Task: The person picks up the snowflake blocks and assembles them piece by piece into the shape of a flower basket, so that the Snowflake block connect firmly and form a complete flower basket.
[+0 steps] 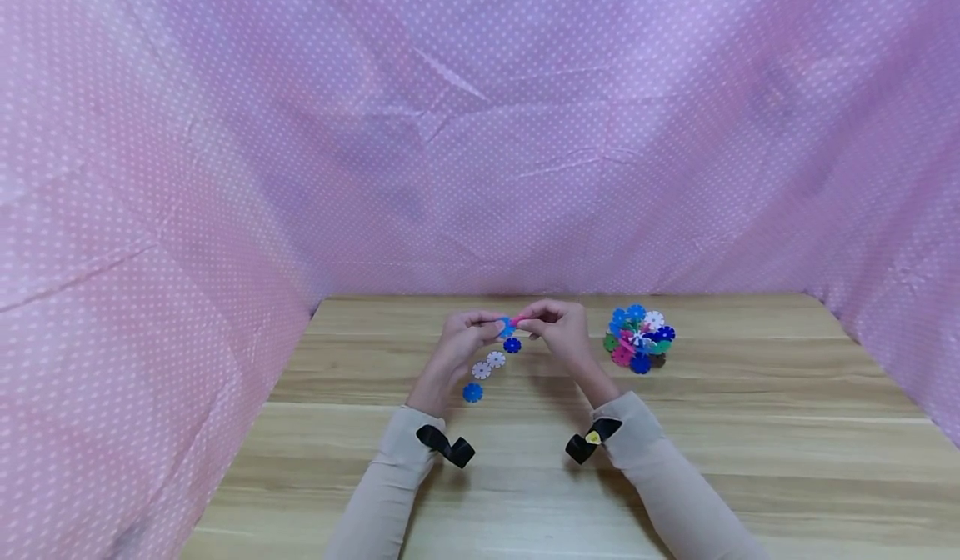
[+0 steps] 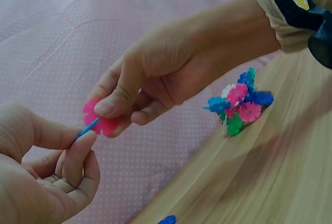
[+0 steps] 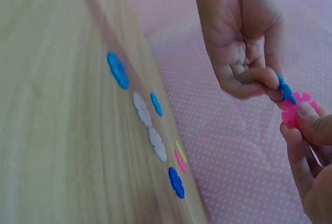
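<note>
Between finger and thumb, my left hand [image 1: 460, 342] pinches a light blue snowflake disc [image 3: 285, 90]. A pink snowflake disc [image 2: 90, 112] is pinched by my right hand [image 1: 561, 329]. The two notched discs meet edge to edge, set crosswise, and the blue rim overlaps the pink one in both wrist views. Both hands are raised over the far part of the table. Below them lie a dark blue disc [image 1: 512, 346], two white discs [image 1: 481, 370] side by side and a blue disc [image 1: 472, 392].
A many-coloured cluster of joined discs [image 1: 640, 342] stands right of my right hand. The right wrist view also shows a small light blue disc [image 3: 156, 104], a pink one [image 3: 180, 161] and a yellow one [image 3: 179, 150] near the wooden table's [image 1: 337, 460] far edge. Pink dotted cloth [image 1: 480, 168] hangs around.
</note>
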`<state>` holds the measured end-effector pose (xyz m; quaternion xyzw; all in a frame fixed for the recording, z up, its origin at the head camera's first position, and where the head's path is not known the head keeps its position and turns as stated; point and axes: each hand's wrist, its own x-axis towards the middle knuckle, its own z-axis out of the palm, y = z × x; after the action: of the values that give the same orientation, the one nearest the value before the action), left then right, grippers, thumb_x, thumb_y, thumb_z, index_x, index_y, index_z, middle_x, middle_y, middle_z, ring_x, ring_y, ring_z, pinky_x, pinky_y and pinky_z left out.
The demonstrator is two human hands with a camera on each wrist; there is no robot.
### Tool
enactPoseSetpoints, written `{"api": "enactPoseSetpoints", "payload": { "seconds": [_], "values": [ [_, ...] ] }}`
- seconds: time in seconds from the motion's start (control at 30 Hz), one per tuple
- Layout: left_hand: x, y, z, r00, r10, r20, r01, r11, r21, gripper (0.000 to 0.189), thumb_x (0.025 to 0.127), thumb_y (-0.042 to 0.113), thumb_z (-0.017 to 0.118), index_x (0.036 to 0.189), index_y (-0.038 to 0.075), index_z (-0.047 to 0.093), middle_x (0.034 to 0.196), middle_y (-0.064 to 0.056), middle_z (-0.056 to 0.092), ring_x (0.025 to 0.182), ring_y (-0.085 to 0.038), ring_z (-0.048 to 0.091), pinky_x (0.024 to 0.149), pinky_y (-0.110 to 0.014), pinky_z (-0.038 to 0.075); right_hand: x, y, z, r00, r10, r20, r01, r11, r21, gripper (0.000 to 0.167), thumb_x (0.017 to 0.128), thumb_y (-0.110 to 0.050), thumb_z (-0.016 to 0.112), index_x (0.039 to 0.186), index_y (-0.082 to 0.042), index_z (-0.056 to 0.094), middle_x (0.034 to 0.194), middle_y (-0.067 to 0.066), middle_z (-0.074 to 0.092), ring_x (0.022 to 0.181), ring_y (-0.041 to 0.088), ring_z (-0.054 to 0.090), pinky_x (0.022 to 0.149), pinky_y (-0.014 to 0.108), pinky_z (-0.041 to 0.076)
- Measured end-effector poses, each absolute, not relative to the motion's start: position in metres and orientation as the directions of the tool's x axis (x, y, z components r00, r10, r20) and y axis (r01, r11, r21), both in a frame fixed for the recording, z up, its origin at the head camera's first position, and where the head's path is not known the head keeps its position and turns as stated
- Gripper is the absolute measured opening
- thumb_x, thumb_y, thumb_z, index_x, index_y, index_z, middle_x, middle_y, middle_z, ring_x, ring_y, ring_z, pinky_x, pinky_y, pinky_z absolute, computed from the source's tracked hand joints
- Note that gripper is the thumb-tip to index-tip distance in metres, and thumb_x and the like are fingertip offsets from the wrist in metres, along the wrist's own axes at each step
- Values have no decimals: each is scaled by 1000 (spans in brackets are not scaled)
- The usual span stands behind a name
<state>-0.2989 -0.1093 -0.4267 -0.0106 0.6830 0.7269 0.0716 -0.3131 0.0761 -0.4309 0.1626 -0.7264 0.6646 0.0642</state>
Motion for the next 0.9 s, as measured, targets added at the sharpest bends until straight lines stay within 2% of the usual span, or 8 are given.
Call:
{"api": "enactPoseSetpoints", "payload": {
  "seconds": [0.1,0.23,0.3,0.4,0.53,0.7,0.9],
  "values": [
    [-300,-109,-427,-989,76,-123,-127,-46,991,23,96,2,66,117,-8,70,97,-3,73,85,-10,66,107,-50,51,-312,74,-430,-944,-142,298,-311,84,-947,10,86,3,77,91,12,73,91,27,74,70,8,69,62,31,61],
    [-302,-114,-429,-984,121,-133,-134,-2,991,25,98,3,64,119,-7,69,96,-2,71,87,-10,64,104,-48,52,-315,75,-430,-928,-199,314,-344,142,-928,9,87,4,76,92,11,73,93,28,74,72,12,70,68,43,62],
    [-303,-119,-430,-979,155,-136,-134,22,991,25,98,5,64,121,-6,69,97,-1,70,90,-12,65,105,-49,51,-318,77,-430,-922,-236,306,-349,164,-923,10,88,2,76,94,9,73,95,27,74,74,12,70,70,42,63],
    [-303,-127,-428,-971,194,-143,-137,44,990,28,99,8,63,123,-5,67,100,-2,70,95,-18,67,108,-54,49,-320,78,-429,-917,-293,272,-333,184,-925,16,88,-3,78,100,6,74,98,24,74,77,9,68,73,31,61],
    [-304,-138,-424,-974,183,-136,-130,46,990,30,100,10,63,125,-6,65,103,-5,72,92,-16,70,108,-54,49,-325,82,-427,-902,-372,221,-325,245,-914,22,88,-3,78,108,6,72,100,23,74,84,13,68,75,21,57],
    [-303,-148,-422,-978,145,-153,-155,-2,988,31,101,11,60,127,-7,62,105,-7,72,84,-12,72,111,-56,45,-339,87,-435,-864,-485,135,-362,413,-836,24,91,-3,74,112,6,72,100,19,74,91,25,69,81,28,57],
    [-303,-151,-422,-977,158,-146,-150,-10,989,32,100,9,61,128,-7,60,104,-5,71,84,-11,71,112,-59,43,-357,89,-453,-798,-603,-5,-374,501,-781,27,92,-1,71,117,8,69,107,23,73,97,31,68,81,31,57]
  ]
}}
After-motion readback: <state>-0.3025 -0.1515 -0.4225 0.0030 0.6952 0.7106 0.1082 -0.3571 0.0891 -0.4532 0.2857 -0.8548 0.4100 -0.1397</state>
